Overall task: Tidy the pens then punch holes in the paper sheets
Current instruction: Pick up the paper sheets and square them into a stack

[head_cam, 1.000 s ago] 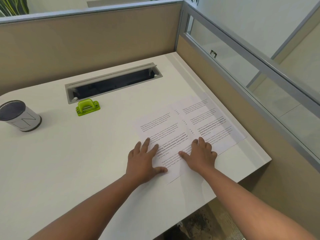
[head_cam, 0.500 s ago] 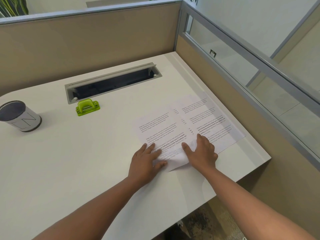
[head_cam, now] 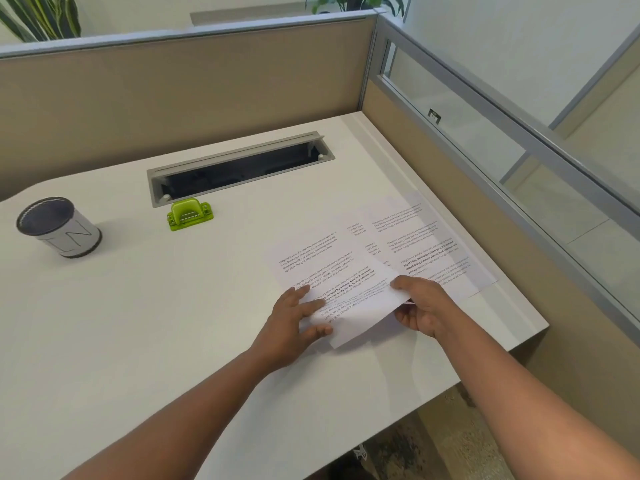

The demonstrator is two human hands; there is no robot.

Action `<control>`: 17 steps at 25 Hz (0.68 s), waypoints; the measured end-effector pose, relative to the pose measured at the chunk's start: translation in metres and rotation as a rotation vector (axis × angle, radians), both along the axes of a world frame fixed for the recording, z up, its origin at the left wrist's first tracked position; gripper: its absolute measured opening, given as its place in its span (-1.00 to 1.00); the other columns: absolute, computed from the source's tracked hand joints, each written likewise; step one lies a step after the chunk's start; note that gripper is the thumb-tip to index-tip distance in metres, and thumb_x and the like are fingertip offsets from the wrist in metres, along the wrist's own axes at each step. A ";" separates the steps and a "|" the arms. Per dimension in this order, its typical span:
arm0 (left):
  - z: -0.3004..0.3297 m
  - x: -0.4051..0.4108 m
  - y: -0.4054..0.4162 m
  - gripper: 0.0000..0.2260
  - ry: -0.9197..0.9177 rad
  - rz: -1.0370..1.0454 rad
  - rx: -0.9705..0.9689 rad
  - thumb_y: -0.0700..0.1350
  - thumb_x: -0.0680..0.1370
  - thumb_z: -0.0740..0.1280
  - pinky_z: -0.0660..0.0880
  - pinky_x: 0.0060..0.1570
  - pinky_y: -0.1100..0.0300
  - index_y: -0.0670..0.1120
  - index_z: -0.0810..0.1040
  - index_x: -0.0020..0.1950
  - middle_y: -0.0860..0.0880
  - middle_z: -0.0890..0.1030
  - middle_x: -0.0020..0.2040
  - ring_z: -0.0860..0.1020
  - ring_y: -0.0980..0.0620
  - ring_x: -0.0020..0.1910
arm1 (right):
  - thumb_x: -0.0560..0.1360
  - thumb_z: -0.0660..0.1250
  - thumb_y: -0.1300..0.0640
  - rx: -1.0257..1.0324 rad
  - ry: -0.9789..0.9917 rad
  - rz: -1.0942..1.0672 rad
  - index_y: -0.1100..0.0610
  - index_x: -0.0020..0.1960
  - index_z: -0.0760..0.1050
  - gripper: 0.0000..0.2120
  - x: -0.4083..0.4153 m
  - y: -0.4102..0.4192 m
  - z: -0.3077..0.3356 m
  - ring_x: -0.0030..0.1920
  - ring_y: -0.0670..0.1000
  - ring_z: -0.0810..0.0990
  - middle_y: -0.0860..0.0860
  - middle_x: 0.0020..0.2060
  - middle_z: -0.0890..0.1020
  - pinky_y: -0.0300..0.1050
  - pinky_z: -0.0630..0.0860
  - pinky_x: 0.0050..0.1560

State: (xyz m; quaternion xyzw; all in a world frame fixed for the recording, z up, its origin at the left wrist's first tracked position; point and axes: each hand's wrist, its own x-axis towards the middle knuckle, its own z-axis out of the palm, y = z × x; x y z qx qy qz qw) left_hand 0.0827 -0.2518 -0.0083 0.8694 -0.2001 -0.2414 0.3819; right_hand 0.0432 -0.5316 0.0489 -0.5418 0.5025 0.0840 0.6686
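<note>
At the far left of the frame, a cylindrical pen holder [head_cam: 59, 226] stands upright on the white desk [head_cam: 138, 323]; it has a dark rim and a pale wall with line markings. No pens can be made out in its dark opening. To its right, above centre-left, a green hole punch [head_cam: 190, 215] sits on the desk just in front of a grey cable tray [head_cam: 239, 168] recessed into the desktop, with its flap open. The punch is well apart from the paper and from both hands.

Right of centre lie the printed paper sheets [head_cam: 346, 258]. One sheet lies nearer the middle of the frame and overlaps a second, which extends toward the right edge of the desk, near the beige partition [head_cam: 173, 91].

The left hand [head_cam: 294, 323] rests at the lower left edge of the nearer sheet, fingers extended and spread, fingertips and thumb pressing on the paper; it grips nothing. The near portion of that sheet is raised off the desk and bowed.

The right hand [head_cam: 420, 308] holds the lower right corner of the raised sheet, thumb on top and fingers curled beneath, pinching it clear of the desk. The second sheet lies flat just beyond this hand.

Leaves of potted plants [head_cam: 41, 15] show above the partition along the top of the frame.
</note>
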 end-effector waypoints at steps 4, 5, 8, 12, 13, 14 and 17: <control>0.006 0.001 0.012 -0.42 0.009 0.002 0.004 0.27 0.50 0.43 0.05 0.59 -0.04 0.19 0.45 0.49 0.07 0.18 0.65 0.01 -0.02 0.64 | 0.47 0.45 0.33 -0.113 -0.012 0.156 0.17 0.05 0.59 -0.81 0.000 0.005 0.003 -0.23 0.06 0.73 0.11 -0.13 0.76 -0.16 0.60 -0.38; 0.008 0.001 0.015 -0.41 0.030 0.020 -0.004 0.26 0.49 0.46 0.07 0.59 -0.02 0.19 0.44 0.49 0.07 0.17 0.65 0.02 -0.02 0.64 | 0.48 0.47 0.33 -0.135 -0.031 0.181 0.16 0.07 0.59 -0.80 0.000 0.007 0.005 -0.17 0.07 0.74 0.11 -0.09 0.76 -0.16 0.60 -0.37; 0.021 0.002 0.018 -0.33 0.228 0.234 -0.198 0.21 0.46 0.52 0.19 0.56 0.00 0.20 0.37 0.53 0.10 0.17 0.64 0.16 0.03 0.60 | 0.53 0.46 0.29 -0.136 -0.104 0.209 0.11 0.10 0.61 -0.81 0.002 0.013 0.010 -0.11 0.06 0.75 0.08 -0.08 0.78 -0.14 0.62 -0.32; 0.037 0.013 0.015 -0.12 0.547 0.680 -0.575 -0.02 0.52 0.53 0.38 0.44 -0.13 0.11 0.03 0.66 -0.02 0.24 0.62 0.41 -0.08 0.45 | 0.55 0.43 0.30 -0.007 -0.242 0.181 0.13 0.19 0.60 -0.77 0.004 0.019 0.016 -0.12 0.02 0.74 0.09 0.02 0.77 -0.16 0.62 -0.32; 0.040 0.017 0.015 -0.07 0.639 0.764 -0.673 -0.04 0.52 0.53 0.42 0.41 -0.17 0.09 -0.06 0.67 -0.05 0.30 0.59 0.49 -0.11 0.39 | 0.56 0.43 0.30 0.043 -0.285 0.171 0.14 0.21 0.60 -0.76 0.005 0.020 0.017 -0.11 0.02 0.73 0.09 0.05 0.76 -0.17 0.61 -0.31; 0.043 0.021 0.015 -0.05 0.727 0.830 -0.767 -0.07 0.53 0.53 0.47 0.36 -0.21 0.05 -0.09 0.67 -0.07 0.40 0.52 0.57 -0.14 0.32 | 0.56 0.42 0.30 0.085 -0.324 0.162 0.14 0.22 0.59 -0.75 0.005 0.022 0.019 -0.11 0.01 0.73 0.09 0.07 0.75 -0.17 0.61 -0.29; 0.051 0.026 0.015 -0.37 0.855 0.862 -0.958 -0.18 0.58 0.45 0.63 0.13 -0.19 -0.15 0.26 0.58 -0.17 0.63 0.32 0.69 -0.19 0.17 | 0.56 0.41 0.30 0.171 -0.408 0.164 0.13 0.22 0.59 -0.74 0.003 0.027 0.018 -0.05 0.00 0.74 0.09 0.12 0.74 -0.15 0.63 -0.22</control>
